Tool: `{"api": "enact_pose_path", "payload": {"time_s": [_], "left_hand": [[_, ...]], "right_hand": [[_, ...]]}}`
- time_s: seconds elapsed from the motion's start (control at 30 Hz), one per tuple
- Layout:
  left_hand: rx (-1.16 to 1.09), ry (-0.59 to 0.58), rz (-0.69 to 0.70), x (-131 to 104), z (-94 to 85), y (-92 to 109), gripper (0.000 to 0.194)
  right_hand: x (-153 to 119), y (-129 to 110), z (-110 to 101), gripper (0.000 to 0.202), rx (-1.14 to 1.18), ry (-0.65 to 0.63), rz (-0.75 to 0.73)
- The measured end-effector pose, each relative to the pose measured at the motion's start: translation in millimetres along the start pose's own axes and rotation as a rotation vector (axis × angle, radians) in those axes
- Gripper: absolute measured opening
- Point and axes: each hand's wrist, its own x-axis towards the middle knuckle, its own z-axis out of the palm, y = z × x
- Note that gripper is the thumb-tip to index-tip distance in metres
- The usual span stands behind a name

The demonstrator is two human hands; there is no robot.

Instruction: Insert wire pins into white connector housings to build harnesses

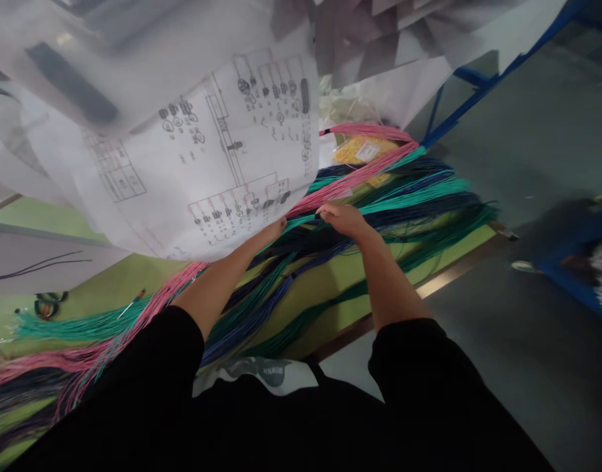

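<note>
Printed sheets (222, 164) at eleven o'clock part-hide left hand (275, 229), grip unclear; right hand (341, 218) pinches teal wires (409, 196), best kept bunched.

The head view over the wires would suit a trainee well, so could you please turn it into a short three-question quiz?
1. Which is nearer the printed sheet: the left hand or the right hand?
2. True or false: the yellow packet bears a white label.
3. What colour is the tabletop beneath the wires? A) green B) red C) black

Key: 1. left hand; 2. true; 3. A.
</note>
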Motion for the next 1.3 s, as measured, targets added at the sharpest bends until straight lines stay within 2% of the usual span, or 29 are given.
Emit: {"api": "enact_pose_path", "payload": {"time_s": [0.2, 0.43, 0.5, 0.57, 0.63, 0.67, 0.7, 0.77, 0.83, 0.9, 1.0, 1.1, 1.2, 1.3], "left_hand": [[-0.008, -0.098, -0.017, 5.9, -5.2, 3.6, 0.012], [-0.027, -0.197, -0.038, 6.9, -4.6, 11.8, 0.011], [-0.029, -0.219, -0.041, 6.5, -2.7, 12.9, 0.015], [-0.024, -0.236, -0.041, 7.2, -0.1, 13.7, 0.02], [-0.014, -0.248, -0.039, 8.8, 2.2, 14.4, 0.022], [-0.009, -0.251, -0.037, 9.7, 3.0, 14.7, 0.022], [-0.004, -0.254, -0.034, 10.4, 3.7, 14.9, 0.023], [0.004, -0.255, -0.03, 11.2, 4.3, 14.9, 0.024], [0.008, -0.252, -0.032, 11.2, 4.2, 14.6, 0.023], [0.011, -0.242, -0.036, 10.5, 3.9, 14.4, 0.02], [0.012, -0.228, -0.038, 8.6, 3.0, 15.3, 0.016], [0.002, -0.23, -0.031, 5.2, 2.1, 18.2, 0.016], [-0.003, -0.246, -0.019, 1.1, 0.6, 21.0, 0.016], [0.015, -0.264, -0.012, -1.5, -1.5, 22.6, 0.014]], "right_hand": [[2.5, 5.8, 2.4, 0.039, 0.084, 0.01, -0.011], [5.3, 8.6, 8.0, 0.036, 0.095, 0.028, -0.038], [0.1, 5.8, 12.5, 0.034, 0.051, 0.093, -0.06], [-10.0, 0.4, 19.0, 0.034, -0.014, 0.236, -0.025], [-23.1, -8.1, 27.0, 0.035, -0.039, 0.399, 0.095], [-29.5, -13.4, 31.3, 0.033, -0.028, 0.44, 0.171], [-35.1, -19.4, 35.5, 0.031, -0.005, 0.434, 0.241], [-42.2, -32.4, 43.0, 0.029, 0.044, 0.324, 0.333], [-42.9, -45.2, 48.4, 0.026, 0.078, 0.199, 0.395], [-38.9, -55.6, 51.6, 0.025, 0.115, 0.143, 0.471], [-31.0, -63.8, 54.7, 0.023, 0.249, 0.168, 0.566], [-26.4, -63.3, 59.2, 0.007, 0.512, 0.281, 0.566], [-25.4, -58.9, 65.0, 0.023, 0.686, 0.352, 0.543], [-26.4, -56.7, 70.5, 0.025, 0.828, 0.385, 0.55]]}}
